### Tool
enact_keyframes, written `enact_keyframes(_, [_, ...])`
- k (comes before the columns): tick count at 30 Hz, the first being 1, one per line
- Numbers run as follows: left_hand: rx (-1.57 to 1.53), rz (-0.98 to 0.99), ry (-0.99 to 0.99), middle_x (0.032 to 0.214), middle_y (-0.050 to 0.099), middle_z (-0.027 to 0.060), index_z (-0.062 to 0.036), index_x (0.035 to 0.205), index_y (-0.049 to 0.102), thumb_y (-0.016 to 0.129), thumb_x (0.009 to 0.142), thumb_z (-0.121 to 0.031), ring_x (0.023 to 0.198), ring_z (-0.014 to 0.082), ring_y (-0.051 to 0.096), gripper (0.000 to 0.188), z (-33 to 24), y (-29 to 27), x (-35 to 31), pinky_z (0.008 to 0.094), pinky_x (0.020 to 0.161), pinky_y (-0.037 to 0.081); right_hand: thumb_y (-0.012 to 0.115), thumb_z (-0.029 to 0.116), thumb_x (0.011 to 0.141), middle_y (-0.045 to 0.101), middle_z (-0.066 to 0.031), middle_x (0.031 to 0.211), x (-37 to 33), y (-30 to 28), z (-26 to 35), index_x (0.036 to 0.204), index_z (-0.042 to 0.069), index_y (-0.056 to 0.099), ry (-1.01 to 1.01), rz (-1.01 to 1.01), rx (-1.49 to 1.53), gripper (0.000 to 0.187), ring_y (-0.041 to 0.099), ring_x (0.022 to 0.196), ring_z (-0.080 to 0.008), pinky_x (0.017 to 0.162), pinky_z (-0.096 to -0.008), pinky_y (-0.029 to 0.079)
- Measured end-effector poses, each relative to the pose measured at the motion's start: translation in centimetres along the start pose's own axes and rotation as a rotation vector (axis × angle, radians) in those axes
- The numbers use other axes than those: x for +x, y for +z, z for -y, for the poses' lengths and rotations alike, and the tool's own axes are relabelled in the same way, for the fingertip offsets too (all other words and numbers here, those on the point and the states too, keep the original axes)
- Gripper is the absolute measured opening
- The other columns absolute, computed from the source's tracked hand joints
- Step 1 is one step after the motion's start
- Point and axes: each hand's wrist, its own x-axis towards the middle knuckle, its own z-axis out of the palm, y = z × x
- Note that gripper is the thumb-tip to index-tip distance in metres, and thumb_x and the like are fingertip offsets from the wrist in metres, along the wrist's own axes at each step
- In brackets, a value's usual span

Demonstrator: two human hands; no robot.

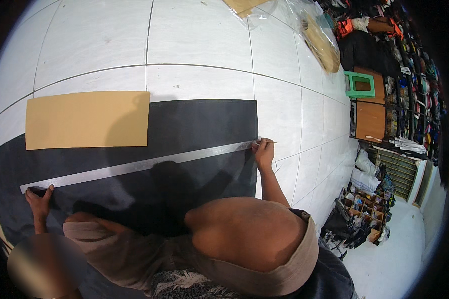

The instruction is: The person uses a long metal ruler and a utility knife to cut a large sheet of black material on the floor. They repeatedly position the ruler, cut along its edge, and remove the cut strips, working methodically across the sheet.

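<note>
A: Grips? Clock centred on the silver ruler point(134, 165).
B: Left grip point(39, 200) near 9 o'clock: thumb and finger spread against the ruler's 6 o'clock edge; can't tell if clasping. Right grip point(264, 153) near 3: pinching a slim tool point(273, 142) by the ruler's end.
A: Ruler lies where?
B: Slanted across the black sheet point(204, 122), on the tiled floor point(199, 40). Tan panel point(85, 119) at 10:30, apart from it.
A: Doing it well?
B: Looks like aligning. I'd load both ends evenly, flatten the sheet, check the 3 o'clock end without nudging 9.
</note>
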Motion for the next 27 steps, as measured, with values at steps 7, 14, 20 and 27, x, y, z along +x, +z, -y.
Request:
enact_keyframes(7, [-0.030,0.054,-0.049,0.158,0.018,0.0376,0.0187,0.151,0.017,0.085,0.072,-0.063,0.149,0.0492,0.019,0.132,-2.0,-2.1,-1.4,0.0524,0.122,0.024,0.044,0.024,0.109,0.066,-0.0191,0.111,-0.3,0.1,0.3,0.120,-0.003,0.049,-0.007,-0.049,-0.109,0.030,0.074,0.084,-0.0251,0.069,-0.0343,0.062])
enact_keyframes(14, [-0.134,-0.026,0.146,0.140,0.042,0.0344,0.0174,0.138,0.038,0.088,0.071,-0.057,0.133,0.0446,0.040,0.112,-0.9,-1.5,-1.6,0.0503,0.112,0.034,0.049,0.020,0.106,0.070,-0.0238,0.104,-2.4,0.8,1.2,0.112,-0.003,0.060,-0.357,0.019,-0.498,0.026,0.071,0.093,-0.0395,0.082,-0.0449,0.055])
enact_keyframes(20, [-0.177,-0.015,-0.020,0.149,0.032,0.0360,0.0182,0.147,0.025,0.090,0.066,-0.058,0.140,0.0472,0.037,0.129,-4.9,-4.3,-3.7,0.0494,0.117,0.035,0.055,0.016,0.102,0.068,-0.0204,0.111,-12.4,7.3,9.8,0.118,0.004,0.061,-0.673,0.607,-0.556,0.020,0.067,0.101,-0.0410,0.085,-0.0477,0.054])
enact_keyframes(27, [-0.135,0.079,-0.085,0.157,0.020,0.0397,0.0195,0.151,0.014,0.088,0.065,-0.065,0.149,0.0474,0.023,0.141,-4.8,-5.1,-4.5,0.0472,0.122,0.029,0.056,0.010,0.095,0.062,-0.0159,0.106,-18.5,20.7,19.4,0.113,0.004,0.058,-1.284,1.323,-0.491,0.018,0.065,0.099,-0.0367,0.085,-0.0472,0.054])
